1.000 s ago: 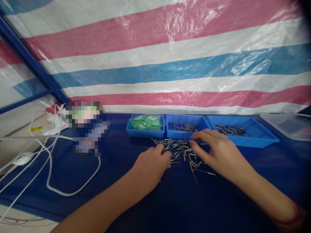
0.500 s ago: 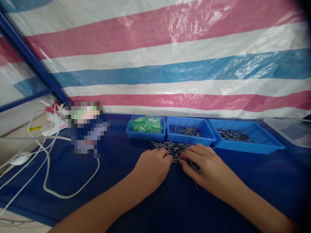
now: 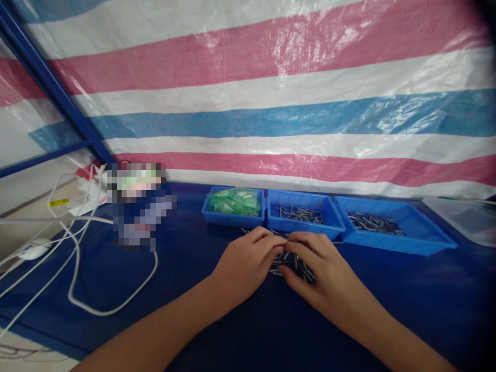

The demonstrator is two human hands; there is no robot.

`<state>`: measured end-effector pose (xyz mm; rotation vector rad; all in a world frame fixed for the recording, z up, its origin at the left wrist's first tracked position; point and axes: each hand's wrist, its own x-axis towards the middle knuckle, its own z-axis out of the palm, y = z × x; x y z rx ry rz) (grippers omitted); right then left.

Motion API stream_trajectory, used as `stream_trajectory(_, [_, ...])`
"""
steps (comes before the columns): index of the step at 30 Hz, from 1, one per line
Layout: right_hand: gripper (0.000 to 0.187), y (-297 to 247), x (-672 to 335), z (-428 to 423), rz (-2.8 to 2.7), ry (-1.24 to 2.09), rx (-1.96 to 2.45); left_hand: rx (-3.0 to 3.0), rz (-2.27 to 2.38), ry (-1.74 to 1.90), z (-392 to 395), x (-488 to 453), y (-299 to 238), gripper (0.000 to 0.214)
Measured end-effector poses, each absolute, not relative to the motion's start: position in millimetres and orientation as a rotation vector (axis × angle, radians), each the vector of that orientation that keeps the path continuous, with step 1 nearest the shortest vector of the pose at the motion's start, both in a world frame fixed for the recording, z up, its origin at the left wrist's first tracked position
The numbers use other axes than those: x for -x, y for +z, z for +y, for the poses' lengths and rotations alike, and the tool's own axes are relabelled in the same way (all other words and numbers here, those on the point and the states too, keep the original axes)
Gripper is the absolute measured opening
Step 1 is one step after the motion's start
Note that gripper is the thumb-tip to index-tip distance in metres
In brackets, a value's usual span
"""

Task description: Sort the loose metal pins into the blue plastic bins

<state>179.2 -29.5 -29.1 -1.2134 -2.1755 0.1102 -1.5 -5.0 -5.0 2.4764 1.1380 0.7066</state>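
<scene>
A loose pile of thin metal nails (image 3: 296, 262) lies on the dark blue tabletop, partly covered by my hands. My left hand (image 3: 248, 261) is at the pile's left side, its fingers curled in and pressed together. What those fingers hold, if anything, is hidden. From the right, my right hand (image 3: 323, 263) arches over the nails with thumb and fingers apart. The fingertips of both hands come close together above the pile. Just behind stands a blue bin (image 3: 306, 227) with some nails in it.
Right of that bin, another blue bin (image 3: 411, 246) holds more nails; a left one (image 3: 232, 220) holds green plastic packets (image 3: 235, 200). A clear plastic container (image 3: 461, 219) sits far right. White cables (image 3: 75, 268) loop across the left side. A striped sheet (image 3: 248, 121) hangs behind.
My left hand has moved right and slightly up, closer to my right hand. My right hand has shifted a little left, and the nails between the hands are rearranged.
</scene>
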Motion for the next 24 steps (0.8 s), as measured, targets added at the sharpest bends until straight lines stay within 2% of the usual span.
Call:
stream_trajectory(3, [0.017,-30,-179,-29,-2.110,0.203,1.206,-2.241,1.084,0.899,-12,-3,-2,0.020])
stream_trajectory(7, [0.013,-28,-182,-27,-2.020,0.416,1.181,-2.024,1.155,0.952,-15,-5,1,0.015])
stream_trajectory(24, [0.009,-25,-177,-19,-1.431,0.804,1.080,-1.819,1.164,0.821,-10,-11,-13,0.018])
